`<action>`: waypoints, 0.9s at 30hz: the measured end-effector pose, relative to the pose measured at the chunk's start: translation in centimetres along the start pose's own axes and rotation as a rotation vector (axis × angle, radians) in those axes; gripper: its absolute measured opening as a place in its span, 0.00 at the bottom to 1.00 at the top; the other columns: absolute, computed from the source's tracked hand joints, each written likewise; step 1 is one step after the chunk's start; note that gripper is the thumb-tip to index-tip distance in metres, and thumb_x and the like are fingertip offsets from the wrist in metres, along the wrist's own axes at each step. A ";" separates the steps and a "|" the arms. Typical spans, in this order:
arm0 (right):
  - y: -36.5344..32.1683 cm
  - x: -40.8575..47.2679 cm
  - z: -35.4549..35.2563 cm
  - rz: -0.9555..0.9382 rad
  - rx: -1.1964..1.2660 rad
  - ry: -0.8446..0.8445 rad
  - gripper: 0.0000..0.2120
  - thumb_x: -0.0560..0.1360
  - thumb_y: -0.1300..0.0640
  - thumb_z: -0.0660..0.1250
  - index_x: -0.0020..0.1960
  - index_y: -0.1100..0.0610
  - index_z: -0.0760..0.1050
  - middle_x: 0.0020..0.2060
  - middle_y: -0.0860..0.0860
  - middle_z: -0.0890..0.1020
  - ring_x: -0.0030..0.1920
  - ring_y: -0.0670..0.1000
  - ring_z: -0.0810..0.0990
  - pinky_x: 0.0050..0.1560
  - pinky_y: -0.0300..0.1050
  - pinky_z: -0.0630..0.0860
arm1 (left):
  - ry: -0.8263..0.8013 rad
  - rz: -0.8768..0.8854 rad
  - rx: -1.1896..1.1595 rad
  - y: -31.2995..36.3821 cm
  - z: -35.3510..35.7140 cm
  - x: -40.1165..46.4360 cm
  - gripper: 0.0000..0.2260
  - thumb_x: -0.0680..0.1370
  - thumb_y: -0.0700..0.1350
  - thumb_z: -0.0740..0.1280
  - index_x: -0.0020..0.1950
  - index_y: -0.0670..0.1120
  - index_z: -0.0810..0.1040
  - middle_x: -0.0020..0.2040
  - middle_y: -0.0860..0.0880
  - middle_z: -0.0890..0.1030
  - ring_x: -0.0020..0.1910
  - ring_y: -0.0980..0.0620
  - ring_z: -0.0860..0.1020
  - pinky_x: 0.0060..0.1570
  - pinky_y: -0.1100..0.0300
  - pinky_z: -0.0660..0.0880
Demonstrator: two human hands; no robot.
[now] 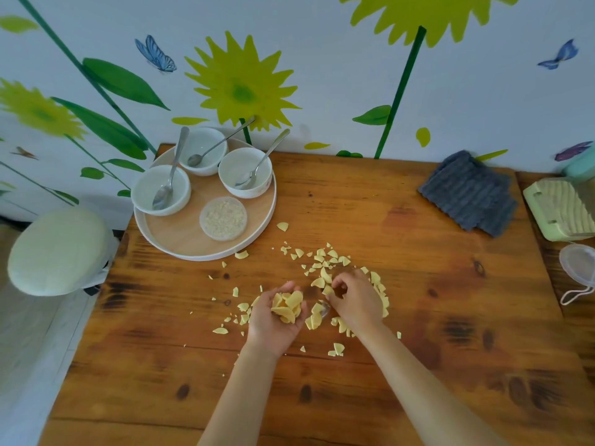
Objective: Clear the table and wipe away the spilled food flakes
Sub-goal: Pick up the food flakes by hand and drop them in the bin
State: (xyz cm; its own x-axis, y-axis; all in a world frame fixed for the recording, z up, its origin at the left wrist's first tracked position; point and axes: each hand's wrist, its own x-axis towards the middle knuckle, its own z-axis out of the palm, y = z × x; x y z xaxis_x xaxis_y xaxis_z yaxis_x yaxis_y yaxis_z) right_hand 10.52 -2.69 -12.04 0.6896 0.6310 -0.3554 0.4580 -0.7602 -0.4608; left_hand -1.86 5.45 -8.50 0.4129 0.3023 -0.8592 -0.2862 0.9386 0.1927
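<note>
Gathering the flakes point(325, 265) strewn across the table point(418, 365) is best done by pinching pieces with the right hand point(355, 300), fingertips pressed together on a flake, and dropping them into the cupped left hand point(277, 313), kept level. The tray point(180, 239) of bowls and the grey cloth point(470, 194) lie well apart, unobstructing.
</note>
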 end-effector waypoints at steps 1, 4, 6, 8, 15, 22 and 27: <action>-0.1 0.0 0.2 0.003 0.002 0.005 0.07 0.72 0.51 0.69 0.49 0.50 0.76 0.49 0.44 0.73 0.41 0.46 0.74 0.37 0.40 0.72 | -0.005 -0.004 -0.009 0.0 0.0 0.0 0.14 0.80 0.43 0.55 0.46 0.39 0.78 0.43 0.43 0.79 0.42 0.48 0.77 0.36 0.57 0.79; 0.0 0.1 0.3 -0.020 0.012 0.009 0.05 0.71 0.53 0.69 0.46 0.52 0.76 0.45 0.44 0.72 0.42 0.46 0.75 0.36 0.39 0.70 | -0.029 -0.015 -0.018 0.1 0.0 0.0 0.15 0.80 0.44 0.54 0.49 0.39 0.79 0.46 0.42 0.81 0.45 0.47 0.78 0.41 0.55 0.79; 0.4 0.2 0.3 -0.050 0.096 -0.001 0.04 0.71 0.55 0.70 0.41 0.52 0.75 0.42 0.44 0.72 0.40 0.45 0.73 0.36 0.38 0.68 | -0.039 -0.017 -0.024 0.2 -0.1 0.0 0.15 0.80 0.43 0.53 0.50 0.39 0.79 0.47 0.42 0.80 0.46 0.47 0.78 0.47 0.53 0.76; 0.4 -0.1 -0.3 -0.072 0.289 -0.025 0.08 0.69 0.57 0.72 0.36 0.51 0.73 0.37 0.45 0.74 0.37 0.44 0.72 0.37 0.37 0.68 | -0.038 -0.019 -0.025 0.2 -0.2 0.2 0.15 0.80 0.43 0.53 0.50 0.40 0.78 0.47 0.42 0.80 0.47 0.47 0.78 0.50 0.52 0.74; -2.3 -1.2 -2.8 -0.235 0.528 -0.280 0.06 0.72 0.63 0.66 0.43 0.52 0.76 0.37 0.44 0.78 0.34 0.45 0.75 0.36 0.41 0.75 | -0.031 -0.063 -0.060 -0.2 0.1 0.5 0.16 0.81 0.44 0.52 0.48 0.40 0.78 0.46 0.40 0.79 0.46 0.45 0.78 0.48 0.51 0.74; -1.3 2.4 -0.3 -0.024 0.050 0.005 0.05 0.75 0.54 0.64 0.48 0.53 0.77 0.46 0.48 0.80 0.40 0.47 0.77 0.37 0.41 0.74 | 0.024 -0.034 -0.087 0.5 -0.2 0.1 0.15 0.80 0.44 0.55 0.44 0.40 0.79 0.42 0.43 0.79 0.41 0.49 0.77 0.32 0.58 0.80; -1.9 2.6 -0.1 0.039 0.033 -0.039 0.06 0.74 0.58 0.63 0.49 0.54 0.77 0.46 0.48 0.80 0.40 0.48 0.78 0.38 0.43 0.74 | 0.055 -0.003 -0.081 1.3 -0.5 -0.2 0.15 0.80 0.43 0.54 0.44 0.40 0.79 0.43 0.43 0.79 0.42 0.49 0.78 0.35 0.58 0.79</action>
State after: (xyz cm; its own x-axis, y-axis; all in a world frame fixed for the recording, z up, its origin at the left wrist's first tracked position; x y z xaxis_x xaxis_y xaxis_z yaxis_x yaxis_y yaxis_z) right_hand 11.54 0.36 -12.03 0.6839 0.6070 -0.4048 0.4119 -0.7792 -0.4724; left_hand -2.75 6.49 -8.30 0.3661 0.2873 -0.8851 -0.3545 0.9225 0.1528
